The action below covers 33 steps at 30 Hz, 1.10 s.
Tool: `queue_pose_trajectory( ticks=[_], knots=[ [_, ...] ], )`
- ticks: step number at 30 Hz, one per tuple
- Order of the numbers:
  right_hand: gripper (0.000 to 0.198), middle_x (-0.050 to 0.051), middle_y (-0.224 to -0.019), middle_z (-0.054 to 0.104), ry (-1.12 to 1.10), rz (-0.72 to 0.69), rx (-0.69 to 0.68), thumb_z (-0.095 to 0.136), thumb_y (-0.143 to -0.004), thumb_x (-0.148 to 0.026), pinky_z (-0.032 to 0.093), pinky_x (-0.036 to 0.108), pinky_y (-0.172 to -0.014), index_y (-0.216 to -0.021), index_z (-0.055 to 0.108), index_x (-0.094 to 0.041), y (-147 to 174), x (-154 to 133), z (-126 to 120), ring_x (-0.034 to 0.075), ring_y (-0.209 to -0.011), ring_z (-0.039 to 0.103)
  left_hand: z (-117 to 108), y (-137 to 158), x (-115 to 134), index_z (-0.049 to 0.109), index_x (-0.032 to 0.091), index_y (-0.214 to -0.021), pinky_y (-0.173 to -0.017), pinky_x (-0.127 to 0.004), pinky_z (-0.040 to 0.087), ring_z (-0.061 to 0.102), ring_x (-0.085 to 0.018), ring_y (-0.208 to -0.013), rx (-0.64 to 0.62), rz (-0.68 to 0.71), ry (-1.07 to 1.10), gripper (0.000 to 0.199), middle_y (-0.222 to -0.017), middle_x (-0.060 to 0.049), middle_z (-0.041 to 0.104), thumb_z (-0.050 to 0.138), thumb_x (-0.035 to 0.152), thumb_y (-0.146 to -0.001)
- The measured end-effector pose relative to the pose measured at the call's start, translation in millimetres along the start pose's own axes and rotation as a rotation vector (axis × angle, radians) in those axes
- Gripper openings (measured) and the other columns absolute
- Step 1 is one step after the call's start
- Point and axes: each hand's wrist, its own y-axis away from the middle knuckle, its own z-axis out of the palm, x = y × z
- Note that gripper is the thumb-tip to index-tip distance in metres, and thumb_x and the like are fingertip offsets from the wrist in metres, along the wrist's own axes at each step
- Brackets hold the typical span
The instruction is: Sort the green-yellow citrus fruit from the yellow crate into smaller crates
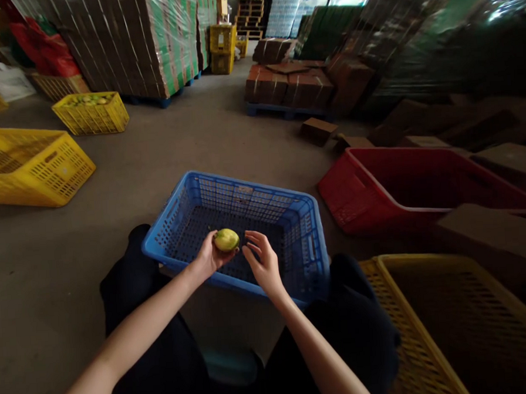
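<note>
A yellow-green fruit (226, 240), perhaps a mango, rests in my left hand (211, 255), whose fingers curl under and around it. Just to the right, my right hand (263, 261) is apart from the fruit, its fingers bent and spread with nothing visible in them. Both hands are over a blue plastic crate (245, 195) between my knees. Inside it, the dark slatted bottom shows; my hands and forearms hide part of it.
A red tub (350, 186) and a yellow crate (410, 307) stand at my right. On the left are another yellow crate (63, 166) and one holding several fruits (88, 100). Cardboard boxes (287, 84) sit on a blue pallet, with wrapped stacks (167, 43) behind.
</note>
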Motion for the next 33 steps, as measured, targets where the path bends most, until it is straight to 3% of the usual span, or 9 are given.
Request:
queue_pose_trajectory(
  ticks=[6, 9, 12, 15, 19, 22, 25, 29, 33],
  knots=[
    [0.031, 0.006, -0.104, 0.066, -0.645, 0.835, -0.159, 0.049, -0.089, -0.051, 0.055, 0.042, -0.075, -0.103, 0.056, -0.025, -5, 6, 8, 0.023, -0.087, 0.069, 12, 17, 17, 0.067, 0.013, -0.109, -0.084, -0.031, 0.051, 0.067, -0.021, -0.095, -0.286, 0.316, -0.164, 0.036, -0.103, -0.010, 0.072, 0.042, 0.033, -0.092],
    [0.035, 0.005, -0.087, 0.068, -0.905, 0.901, -0.228, 0.037, -0.094, -0.053, 0.056, 0.036, -0.062, -0.104, 0.054, -0.023, -6, 5, 9, 0.021, -0.073, 0.070, 12, 23, 18, 0.070, 0.007, -0.105, -0.099, -0.033, 0.043, 0.063, -0.025, -0.108, -0.433, 0.288, -0.235, 0.045, -0.105, -0.015, 0.072, 0.042, 0.040, -0.092],
    [0.032, 0.004, -0.073, 0.066, -0.902, 0.969, -0.135, 0.037, -0.095, -0.047, 0.054, 0.029, -0.053, -0.097, 0.053, -0.020, -7, 8, 8, 0.019, -0.064, 0.068, 10, 23, 19, 0.072, 0.007, -0.095, -0.103, -0.036, 0.040, 0.065, -0.026, -0.104, -0.467, 0.252, -0.235, 0.044, -0.097, -0.015, 0.073, 0.042, 0.040, -0.091],
    [0.021, 0.002, -0.080, 0.066, -0.816, 0.818, 0.010, 0.051, -0.088, -0.041, 0.055, 0.029, -0.056, -0.099, 0.053, -0.023, -7, 10, 7, 0.019, -0.069, 0.067, 7, 18, 17, 0.071, 0.010, -0.090, -0.095, -0.032, 0.046, 0.066, -0.021, -0.096, -0.318, 0.290, -0.247, 0.035, -0.096, -0.012, 0.073, 0.042, 0.031, -0.091],
    [0.032, 0.003, -0.108, 0.064, -0.430, 0.264, -0.013, 0.071, -0.073, -0.035, 0.053, 0.039, -0.086, -0.103, 0.060, -0.027, -5, 4, 4, 0.022, -0.100, 0.062, 0, 8, 2, 0.065, 0.015, -0.091, -0.078, -0.031, 0.051, 0.066, -0.018, -0.080, -0.037, 0.135, -0.281, 0.027, -0.086, -0.008, 0.069, 0.043, 0.032, -0.091],
    [0.027, 0.007, -0.121, 0.060, -0.144, -0.028, -0.112, 0.071, -0.073, -0.031, 0.041, 0.042, -0.103, -0.099, 0.064, -0.025, -4, 0, 1, 0.025, -0.119, 0.052, -3, 1, -12, 0.061, 0.015, -0.096, -0.071, -0.037, 0.053, 0.066, -0.023, -0.075, -0.049, -0.153, -0.215, 0.034, -0.077, -0.008, 0.067, 0.040, 0.041, -0.091],
    [0.026, 0.008, -0.128, 0.055, -0.059, -0.085, -0.068, 0.067, -0.077, -0.030, 0.036, 0.044, -0.107, -0.103, 0.064, -0.025, -4, 4, 1, 0.025, -0.124, 0.048, -2, -2, -19, 0.061, 0.016, -0.098, -0.067, -0.036, 0.054, 0.066, -0.022, -0.069, 0.009, -0.135, -0.148, 0.029, -0.071, -0.005, 0.066, 0.043, 0.037, -0.090],
    [0.027, 0.005, -0.114, 0.062, -0.215, 0.321, 0.095, 0.065, -0.076, -0.042, 0.045, 0.043, -0.097, -0.096, 0.062, -0.025, -5, 16, 6, 0.024, -0.113, 0.056, 4, -1, -11, 0.065, 0.015, -0.090, -0.060, -0.028, 0.052, 0.064, -0.016, -0.060, 0.078, 0.086, -0.100, 0.028, -0.070, -0.003, 0.068, 0.042, 0.031, -0.091],
    [0.034, 0.006, -0.092, 0.068, -0.630, 0.900, -0.071, 0.050, -0.085, -0.052, 0.055, 0.041, -0.070, -0.096, 0.060, -0.022, -4, 23, 15, 0.023, -0.079, 0.068, 10, 9, 3, 0.070, 0.009, -0.078, -0.071, -0.027, 0.052, 0.068, -0.018, -0.073, -0.147, 0.275, -0.108, 0.042, -0.079, -0.011, 0.073, 0.037, 0.031, -0.092]
  ],
)
